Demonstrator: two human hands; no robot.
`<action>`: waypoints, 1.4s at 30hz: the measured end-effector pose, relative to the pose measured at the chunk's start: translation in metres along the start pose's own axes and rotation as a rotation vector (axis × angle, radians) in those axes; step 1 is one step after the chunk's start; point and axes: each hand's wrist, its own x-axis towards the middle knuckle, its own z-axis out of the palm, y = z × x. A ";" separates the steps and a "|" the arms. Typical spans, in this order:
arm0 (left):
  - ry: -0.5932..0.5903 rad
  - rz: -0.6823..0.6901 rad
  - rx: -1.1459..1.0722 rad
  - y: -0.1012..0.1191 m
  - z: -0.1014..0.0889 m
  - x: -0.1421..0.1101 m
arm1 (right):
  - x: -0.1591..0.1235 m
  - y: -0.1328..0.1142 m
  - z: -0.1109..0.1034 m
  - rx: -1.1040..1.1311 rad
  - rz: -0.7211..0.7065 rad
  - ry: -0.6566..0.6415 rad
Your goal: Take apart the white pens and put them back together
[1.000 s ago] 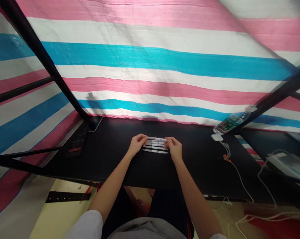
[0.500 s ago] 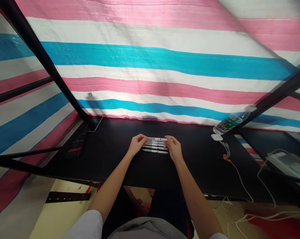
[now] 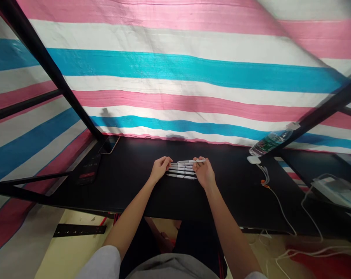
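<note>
Several white pens (image 3: 181, 171) lie side by side in a row on the black table (image 3: 134, 182), straight ahead of me. My right hand (image 3: 203, 171) pinches the farthest pen (image 3: 189, 161) near its right end and has raised it slightly off the row, tilted. My left hand (image 3: 160, 167) rests with curled fingers against the left ends of the pens.
A phone (image 3: 109, 144) lies at the back left corner beside a dark device (image 3: 89, 169). A water bottle (image 3: 270, 142) lies at the back right, with a white charger (image 3: 253, 160) and cables (image 3: 280, 201) trailing off the edge. Black frame bars and a striped tarp surround the table.
My right hand has picked up the farthest pen from the row and shifted it a little to the right. My left hand has stayed at the pens' left ends.
</note>
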 end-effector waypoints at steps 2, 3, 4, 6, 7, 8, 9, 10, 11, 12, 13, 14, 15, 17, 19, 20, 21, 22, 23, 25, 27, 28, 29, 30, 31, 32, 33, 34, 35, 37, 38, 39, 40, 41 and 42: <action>0.026 0.004 0.004 0.001 0.000 0.000 | 0.001 -0.001 -0.001 0.054 0.027 0.010; 0.035 0.005 0.004 0.001 0.000 0.000 | 0.001 -0.002 -0.001 0.081 0.037 0.008; 0.043 0.006 0.001 0.002 0.000 0.000 | 0.001 -0.003 -0.001 0.103 0.042 0.004; 0.053 0.012 -0.009 0.002 0.000 0.000 | 0.000 -0.004 -0.001 0.126 0.030 -0.013; 0.056 0.015 -0.015 0.002 0.000 0.000 | -0.001 -0.005 -0.001 0.123 0.016 -0.024; 0.060 0.018 -0.019 0.001 0.000 0.000 | -0.002 -0.006 -0.001 0.114 0.003 -0.034; 0.065 0.019 -0.022 0.001 0.000 0.000 | -0.002 -0.006 -0.001 0.101 -0.008 -0.040; 0.070 0.020 -0.024 0.001 -0.001 0.001 | -0.002 -0.007 -0.001 0.092 -0.013 -0.041; 0.076 0.020 -0.026 0.000 -0.001 0.001 | -0.003 -0.007 -0.001 0.092 -0.013 -0.039; 0.082 0.020 -0.027 0.000 -0.001 0.001 | -0.003 -0.008 0.000 0.100 -0.009 -0.037; 0.087 0.021 -0.028 0.000 -0.001 0.001 | -0.003 -0.008 0.000 0.111 -0.005 -0.038; 0.092 0.022 -0.028 0.000 -0.001 0.001 | -0.003 -0.008 0.000 0.117 -0.001 -0.042; 0.098 0.023 -0.029 0.000 -0.001 0.001 | -0.003 -0.008 0.000 0.114 0.000 -0.048; 0.105 0.028 -0.022 0.000 -0.001 0.001 | -0.003 -0.008 0.000 0.080 -0.014 -0.057; 0.106 0.035 0.001 0.001 -0.002 0.001 | -0.003 -0.008 -0.001 0.044 -0.036 -0.060; 0.108 0.044 0.022 0.001 -0.002 0.001 | -0.003 -0.008 -0.001 0.038 -0.040 -0.058; 0.111 0.059 0.051 0.002 -0.002 0.000 | -0.003 -0.007 -0.001 0.040 -0.035 -0.054; 0.114 0.082 0.083 0.002 -0.002 -0.001 | -0.003 -0.007 0.000 0.047 -0.023 -0.048; 0.112 0.112 0.117 0.003 -0.001 -0.002 | -0.003 -0.007 0.000 0.058 -0.006 -0.043; 0.075 0.189 0.183 0.006 0.000 -0.004 | -0.004 -0.008 0.003 0.078 0.030 -0.049; -0.015 0.264 0.242 0.008 0.003 -0.006 | -0.006 -0.008 0.006 0.065 0.057 -0.078; -0.059 0.294 0.268 0.009 0.004 -0.007 | -0.008 -0.009 0.008 0.043 0.067 -0.096; -0.089 0.317 0.289 0.010 0.005 -0.008 | -0.009 -0.009 0.010 0.014 0.077 -0.112; -0.103 0.334 0.304 0.010 0.006 -0.009 | -0.009 -0.009 0.011 -0.015 0.086 -0.128; -0.103 0.344 0.314 0.010 0.007 -0.008 | -0.009 -0.009 0.011 -0.041 0.091 -0.143; -0.089 0.348 0.321 0.009 0.007 -0.008 | -0.009 -0.007 0.011 -0.061 0.092 -0.156; -0.067 0.350 0.326 0.008 0.006 -0.007 | -0.007 -0.006 0.009 -0.081 0.085 -0.160; -0.044 0.347 0.335 0.006 0.004 -0.005 | -0.006 -0.004 0.007 -0.105 0.061 -0.139; -0.015 0.349 0.343 0.004 0.002 -0.002 | -0.005 -0.002 0.006 -0.137 0.012 -0.085; 0.028 0.351 0.363 -0.002 -0.004 0.005 | -0.005 -0.003 0.006 -0.222 -0.154 0.102; 0.031 0.347 0.385 -0.005 -0.007 0.009 | -0.009 -0.007 0.009 -0.267 -0.265 0.204; 0.027 0.339 0.418 -0.008 -0.010 0.014 | -0.015 -0.014 0.016 -0.294 -0.355 0.265; 0.026 0.327 0.458 -0.011 -0.013 0.018 | -0.024 -0.024 0.026 -0.307 -0.403 0.250; 0.021 0.314 0.494 -0.014 -0.014 0.022 | -0.037 -0.037 0.039 -0.302 -0.412 0.165; 0.010 0.306 0.522 -0.017 -0.015 0.026 | -0.053 -0.053 0.053 -0.276 -0.405 0.056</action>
